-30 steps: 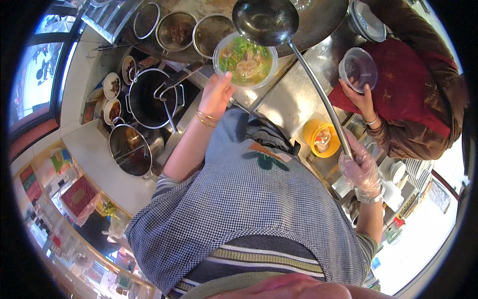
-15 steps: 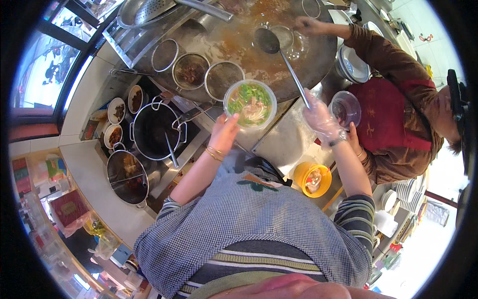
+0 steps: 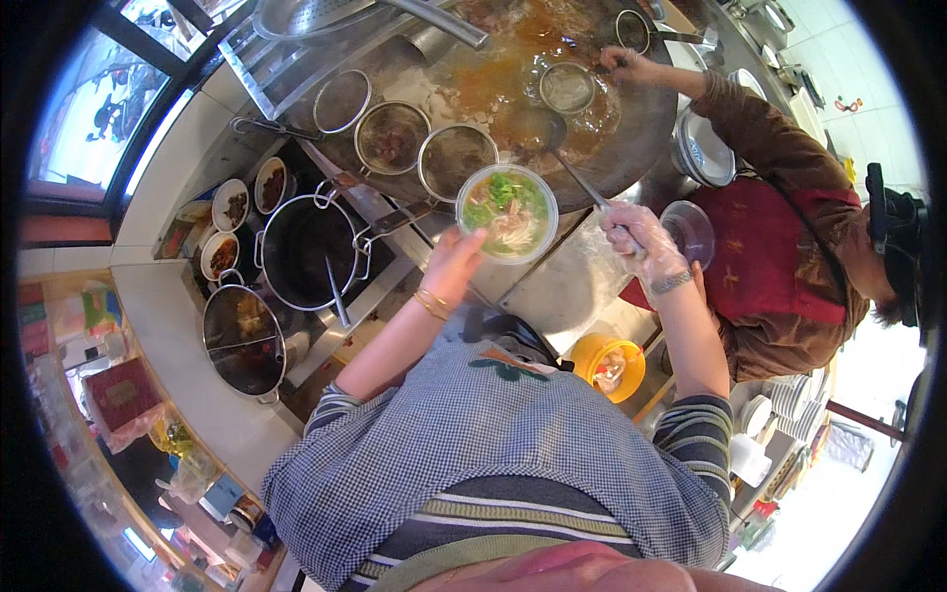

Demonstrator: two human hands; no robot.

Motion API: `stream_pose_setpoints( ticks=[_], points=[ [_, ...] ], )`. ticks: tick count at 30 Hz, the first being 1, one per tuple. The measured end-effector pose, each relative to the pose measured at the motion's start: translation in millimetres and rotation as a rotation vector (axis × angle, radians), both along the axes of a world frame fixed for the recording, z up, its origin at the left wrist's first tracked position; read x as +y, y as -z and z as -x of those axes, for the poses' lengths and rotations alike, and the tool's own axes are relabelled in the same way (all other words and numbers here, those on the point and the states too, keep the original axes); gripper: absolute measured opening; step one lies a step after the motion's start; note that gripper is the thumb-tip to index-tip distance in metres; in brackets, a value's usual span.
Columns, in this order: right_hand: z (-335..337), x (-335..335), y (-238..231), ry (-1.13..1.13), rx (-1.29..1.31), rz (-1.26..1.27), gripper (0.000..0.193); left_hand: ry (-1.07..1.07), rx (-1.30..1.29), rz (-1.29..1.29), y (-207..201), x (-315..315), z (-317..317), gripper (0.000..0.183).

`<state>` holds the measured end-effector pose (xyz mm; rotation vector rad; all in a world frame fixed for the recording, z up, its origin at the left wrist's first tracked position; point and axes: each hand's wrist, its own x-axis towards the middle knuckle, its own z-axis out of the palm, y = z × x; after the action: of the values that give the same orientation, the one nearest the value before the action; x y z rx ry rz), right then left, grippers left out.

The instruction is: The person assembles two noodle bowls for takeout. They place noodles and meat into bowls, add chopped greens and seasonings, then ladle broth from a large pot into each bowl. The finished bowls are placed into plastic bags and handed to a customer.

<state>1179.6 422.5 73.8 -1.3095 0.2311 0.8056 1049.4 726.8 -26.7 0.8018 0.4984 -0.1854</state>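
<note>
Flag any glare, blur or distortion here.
Head view: straight edges bow inside a black fisheye border; the dark-framed glass window and pale lower-right background are washed out. Same head view: the bare left hand looks smeared, and the long-handled metal ladle has a bowl that blends into glossy brown broth.

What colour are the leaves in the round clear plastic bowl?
The leaves are green, shown in the head view.

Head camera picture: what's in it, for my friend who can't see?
The person's left hand holds a bowl of noodle soup with greens; the gloved right hand holds a ladle, its head in or over a pan of broth. At right, a co-worker has an arm over the pan.
</note>
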Motion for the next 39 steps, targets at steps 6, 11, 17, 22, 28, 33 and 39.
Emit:
stream_pose_setpoints(
  ticks=[6,11,17,22,28,33,39],
  points=[
    [46.9,-32.2,-72.7,0.027,0.098,-0.241,0.036,0.042,-0.011,-0.004,-4.1,3.3,-1.4,0.042],
    [90.4,-34.8,-131.7,0.114,0.097,0.035,0.054,0.018,0.013,0.013,-4.7,3.1,-2.8,0.039],
    [137.6,-36.7,-164.6,0.145,0.197,-0.012,0.052,0.008,0.020,0.043,-17.7,3.7,-1.8,0.032],
    [171.7,-33.2,-158.1,0.153,0.223,0.099,0.057,-0.002,0.023,0.065,-27.1,4.4,-4.3,0.028],
    [196.1,-33.8,-136.3,-0.107,0.046,0.360,0.060,0.028,0.022,0.075,-28.2,7.1,-5.3,0.039],
    [203.0,-35.1,-124.1,-0.114,-0.022,0.393,0.059,-0.009,0.050,0.077,-20.6,8.0,-2.5,0.031],
    [184.2,-38.2,-126.9,0.154,0.203,-0.036,0.061,0.000,0.003,0.104,-3.0,14.1,4.2,0.024]
  ],
)
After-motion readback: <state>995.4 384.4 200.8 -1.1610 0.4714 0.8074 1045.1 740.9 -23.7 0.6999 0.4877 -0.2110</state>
